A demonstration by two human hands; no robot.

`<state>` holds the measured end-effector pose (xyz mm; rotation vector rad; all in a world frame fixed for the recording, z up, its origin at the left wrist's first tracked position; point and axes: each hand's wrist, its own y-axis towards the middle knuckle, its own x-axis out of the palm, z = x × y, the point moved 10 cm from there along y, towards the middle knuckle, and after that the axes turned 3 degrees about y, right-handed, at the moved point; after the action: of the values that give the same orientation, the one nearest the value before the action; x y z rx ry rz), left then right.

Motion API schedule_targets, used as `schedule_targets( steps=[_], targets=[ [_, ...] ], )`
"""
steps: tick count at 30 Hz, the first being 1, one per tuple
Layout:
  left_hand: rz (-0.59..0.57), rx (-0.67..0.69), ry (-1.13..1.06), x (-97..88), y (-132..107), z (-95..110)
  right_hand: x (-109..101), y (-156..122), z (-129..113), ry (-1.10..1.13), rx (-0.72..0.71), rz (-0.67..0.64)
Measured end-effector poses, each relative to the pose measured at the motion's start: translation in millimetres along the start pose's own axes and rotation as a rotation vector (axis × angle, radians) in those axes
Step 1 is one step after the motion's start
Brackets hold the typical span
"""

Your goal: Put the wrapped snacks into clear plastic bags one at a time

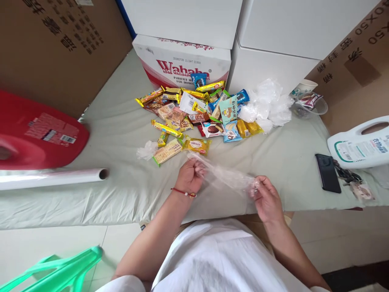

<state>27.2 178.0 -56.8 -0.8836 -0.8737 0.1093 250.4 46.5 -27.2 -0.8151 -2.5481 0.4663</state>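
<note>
A thin clear plastic bag is stretched between my two hands, above the table near its front edge. My left hand, with a red cord bracelet at the wrist, pinches one end. On the other end the fingers of my right hand are closed. Just beyond my left hand lie a yellow snack packet and a cracker packet with green ends. Behind them spreads a pile of wrapped snacks. A heap of clear plastic bags touches the pile's right side, and a small crumpled bag lies to the left.
A red jug and a white roll are at the left. On the right are a white bottle, a phone, keys and a paper cup. Boxes wall the back; a green stool stands below.
</note>
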Motion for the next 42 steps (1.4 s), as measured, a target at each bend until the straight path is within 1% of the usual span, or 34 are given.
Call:
schedule_targets(
  steps=[2,4,5,7,8,9,10,11,12,13,14,15,16,17,18,19,21,22,24,27,29,30,31,32,33,34,35,36,37,38,39,40,41,42],
  targets=[
    [-0.029,0.035,0.131,2.2,-6,9,-15,9,-19,0.023,0.004,0.015],
    [-0.058,0.126,0.295,2.9,-12,19,-25,24,-30,0.034,0.057,-0.018],
    [-0.070,0.147,0.381,2.5,-14,21,-27,33,-33,0.011,0.093,-0.048],
    [-0.091,0.082,0.558,-1.2,-16,13,-32,54,-37,-0.150,0.137,-0.082],
    [-0.098,0.010,0.640,-4.6,-15,4,-35,64,-44,-0.297,0.105,-0.067],
    [-0.097,-0.062,0.704,-8.6,-15,-3,-37,72,-58,-0.468,0.007,-0.024],
    [-0.088,-0.116,0.747,-12.5,-14,-9,-35,75,-78,-0.637,-0.160,0.032],
    [-0.073,-0.146,0.767,-15.3,-13,-12,-25,71,-102,-0.783,-0.373,0.066],
    [-0.056,-0.154,0.773,-17.1,-12,-14,-6,60,-121,-0.896,-0.600,0.040],
    [-0.039,-0.153,0.774,-18.0,-11,-14,20,43,-131,-0.984,-0.804,-0.064],
    [-0.027,-0.151,0.773,-18.3,-10,-15,48,25,-130,-1.064,-0.959,-0.240],
    [-0.021,-0.148,0.774,-17.8,-10,-16,74,6,-120,-1.149,-1.058,-0.452],
    [-0.017,-0.141,0.779,-17.0,-10,-17,95,-11,-105,-1.242,-1.112,-0.655],
    [-0.010,-0.127,0.788,-16.2,-10,-16,109,-23,-90,-1.336,-1.149,-0.796],
    [0.001,-0.104,0.798,-15.6,-10,-14,117,-31,-78,-1.422,-1.179,-0.861],
    [0.015,-0.076,0.808,-15.2,-10,-11,122,-35,-70,-1.487,-1.211,-0.860],
    [0.057,-0.009,0.816,-15.5,-9,-1,122,-42,-64,-1.534,-1.292,-0.776],
    [0.079,0.018,0.809,-16.3,-9,4,119,-48,-60,-1.530,-1.329,-0.745],
    [0.113,0.045,0.781,-19.6,-8,12,109,-64,-50,-1.501,-1.377,-0.753],
    [0.156,0.071,0.758,-29.9,-8,24,92,-86,-29,-1.467,-1.373,-0.791],
    [0.195,0.132,0.787,-40.4,-15,36,84,-91,-16,-1.453,-1.341,-0.779],
    [0.240,0.208,0.826,-46.4,-23,47,81,-91,-10,-1.446,-1.321,-0.773],
    [0.308,0.334,0.880,-51.2,-35,62,80,-90,-5,-1.438,-1.302,-0.775],
    [0.390,0.515,0.947,-52.1,-53,81,79,-90,0,-1.433,-1.285,-0.784],
    [0.472,0.739,1.023,-47.2,-78,98,80,-89,4,-1.430,-1.273,-0.794],
    [0.516,0.976,1.105,-34.8,-104,110,81,-88,7,-1.430,-1.268,-0.800],
    [0.483,1.183,1.199,-15.8,-126,112,83,-87,9,-1.433,-1.268,-0.807],
    [0.361,1.328,1.314,7.7,-139,104,85,-87,10,-1.440,-1.267,-0.818],
    [0.166,1.396,1.445,32.2,-141,88,86,-86,12,-1.449,-1.263,-0.831],
    [-0.080,1.378,1.590,54.7,-134,64,88,-85,12,-1.458,-1.252,-0.838],
    [-0.322,1.301,1.731,71.7,-121,36,88,-84,11,-1.462,-1.238,-0.835],
    [-0.502,1.207,1.856,82.0,-105,10,87,-82,10,-1.464,-1.223,-0.821],
    [-0.627,1.116,1.970,87.4,-86,-11,85,-81,8,-1.470,-1.211,-0.793],
    [-0.708,1.052,2.063,89.9,-67,-28,81,-80,5,-1.481,-1.203,-0.756]
  ],
)
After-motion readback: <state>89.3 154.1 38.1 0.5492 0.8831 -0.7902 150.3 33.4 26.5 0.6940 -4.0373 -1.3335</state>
